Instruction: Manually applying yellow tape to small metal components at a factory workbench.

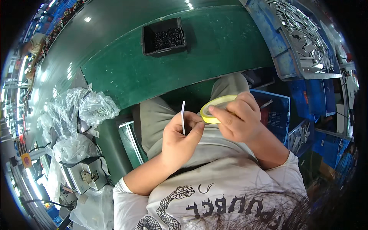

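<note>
Both closed | left grip (177, 141): pale strip (183, 115) | right grip (242, 118): tape roll (209, 120)

White fabric short-sleeved T-shirt (237, 184), below the ring-shaped yellow tape roll (211, 120): one row of large, jagged black capital-style lettering (226, 206) across the chest, slanted, partly covered by dark hair at its right end. Far left of the tape roll and lower: small flat orange rectangular tag (25, 160) with a round darker mark in its middle; any wording on it too small to read.
</note>
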Demonstrator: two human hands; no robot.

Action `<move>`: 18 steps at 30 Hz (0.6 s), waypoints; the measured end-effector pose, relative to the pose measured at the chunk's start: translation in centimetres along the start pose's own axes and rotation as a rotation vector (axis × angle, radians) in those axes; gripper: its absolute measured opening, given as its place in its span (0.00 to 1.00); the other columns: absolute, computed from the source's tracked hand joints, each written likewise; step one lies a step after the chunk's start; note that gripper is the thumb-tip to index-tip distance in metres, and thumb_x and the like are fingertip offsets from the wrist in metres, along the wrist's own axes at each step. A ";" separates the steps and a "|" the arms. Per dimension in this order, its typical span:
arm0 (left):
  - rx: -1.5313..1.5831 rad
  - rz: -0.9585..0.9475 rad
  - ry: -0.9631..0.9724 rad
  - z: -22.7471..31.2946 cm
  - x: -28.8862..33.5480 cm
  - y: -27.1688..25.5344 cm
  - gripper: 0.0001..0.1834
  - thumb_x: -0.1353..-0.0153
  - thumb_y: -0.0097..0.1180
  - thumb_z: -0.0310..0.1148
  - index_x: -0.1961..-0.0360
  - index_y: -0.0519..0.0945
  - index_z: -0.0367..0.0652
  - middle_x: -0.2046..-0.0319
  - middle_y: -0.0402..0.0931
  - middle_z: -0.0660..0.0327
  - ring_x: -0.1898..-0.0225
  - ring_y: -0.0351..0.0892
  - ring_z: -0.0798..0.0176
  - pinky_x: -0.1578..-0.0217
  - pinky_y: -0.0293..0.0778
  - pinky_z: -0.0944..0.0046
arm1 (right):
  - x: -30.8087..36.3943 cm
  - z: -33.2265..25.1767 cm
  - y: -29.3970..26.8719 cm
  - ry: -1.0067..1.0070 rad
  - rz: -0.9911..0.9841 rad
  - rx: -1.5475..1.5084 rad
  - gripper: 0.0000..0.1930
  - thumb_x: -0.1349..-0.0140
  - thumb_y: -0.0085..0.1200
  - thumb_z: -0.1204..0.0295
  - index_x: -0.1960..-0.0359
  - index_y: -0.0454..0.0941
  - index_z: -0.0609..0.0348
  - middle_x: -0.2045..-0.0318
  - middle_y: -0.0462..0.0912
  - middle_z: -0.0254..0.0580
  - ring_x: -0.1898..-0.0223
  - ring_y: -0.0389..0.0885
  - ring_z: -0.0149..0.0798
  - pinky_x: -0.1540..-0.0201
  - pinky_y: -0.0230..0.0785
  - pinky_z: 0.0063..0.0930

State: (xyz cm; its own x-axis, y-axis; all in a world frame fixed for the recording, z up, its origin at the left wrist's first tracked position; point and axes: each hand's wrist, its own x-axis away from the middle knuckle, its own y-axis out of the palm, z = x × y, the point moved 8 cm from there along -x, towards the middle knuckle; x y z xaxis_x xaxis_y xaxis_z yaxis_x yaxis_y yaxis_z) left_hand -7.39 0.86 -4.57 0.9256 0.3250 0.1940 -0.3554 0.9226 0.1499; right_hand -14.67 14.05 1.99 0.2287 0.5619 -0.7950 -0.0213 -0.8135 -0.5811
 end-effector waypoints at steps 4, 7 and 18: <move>0.029 0.004 -0.038 -0.3 0.1 0.1 0.04 0.37 0.57 0.20 0.62 0.77 0.37 0.73 0.72 0.72 0.73 0.65 0.81 0.73 0.61 0.76 | -0.1 -0.1 0.0 0.008 0.012 -0.009 0.23 0.60 0.57 0.79 0.57 0.85 0.53 0.75 0.66 0.32 0.75 0.64 0.37 0.73 0.60 0.30; 0.018 0.008 -0.027 -0.3 0.2 0.1 0.04 0.37 0.57 0.20 0.62 0.77 0.37 0.73 0.72 0.73 0.73 0.65 0.81 0.73 0.61 0.76 | -0.1 0.0 0.0 0.004 0.010 -0.011 0.23 0.60 0.57 0.79 0.57 0.85 0.54 0.75 0.66 0.32 0.74 0.64 0.37 0.73 0.60 0.31; 0.090 -0.013 -0.059 -0.5 0.1 0.4 0.04 0.36 0.56 0.19 0.62 0.75 0.37 0.73 0.71 0.72 0.73 0.65 0.80 0.73 0.62 0.76 | 0.0 0.2 0.0 0.021 0.004 -0.015 0.22 0.59 0.57 0.79 0.57 0.85 0.53 0.75 0.65 0.31 0.74 0.64 0.37 0.73 0.60 0.31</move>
State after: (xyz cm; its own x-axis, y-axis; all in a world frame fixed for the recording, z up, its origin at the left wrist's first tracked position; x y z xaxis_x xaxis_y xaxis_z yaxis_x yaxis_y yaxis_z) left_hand -7.31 1.35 -5.02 0.9220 0.2974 0.2481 -0.3558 0.9035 0.2392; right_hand -14.85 14.09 1.91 0.2494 0.5558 -0.7931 -0.0079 -0.8177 -0.5755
